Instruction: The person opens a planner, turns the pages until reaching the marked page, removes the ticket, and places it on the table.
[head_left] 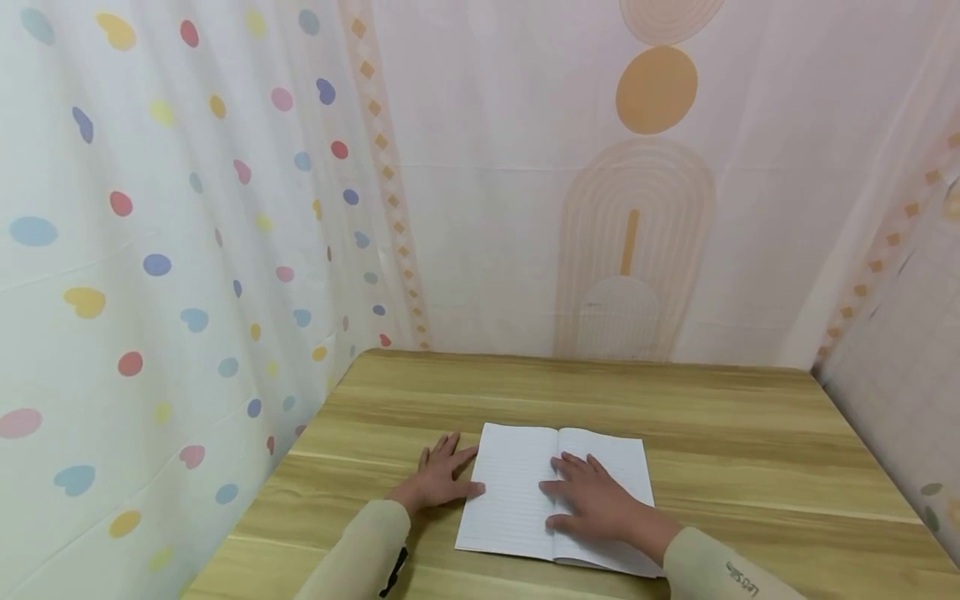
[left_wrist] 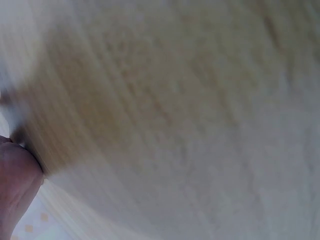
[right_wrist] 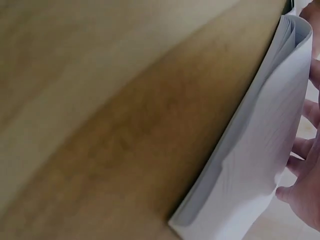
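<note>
An open notebook (head_left: 513, 500) with ruled white pages lies on the wooden table, its centre fold running away from me. My right hand (head_left: 596, 500) rests with spread fingers on the right page, fingertips around the fold. In the right wrist view the notebook's (right_wrist: 250, 145) page edges show as a layered stack, with the fingers beyond them. My left hand (head_left: 442, 477) lies on the table at the left page's edge, fingers spread, thumb tip overlapping that page. Only a bit of the left hand (left_wrist: 19, 180) shows at the left wrist view's edge.
The wood-grain table (head_left: 600, 387) reaches back to a pale curtain (head_left: 480, 208) with arch patterns. A curtain with coloured dots (head_left: 195, 250) hangs along the left side. Another patterned cloth (head_left: 900, 367) hangs at the right.
</note>
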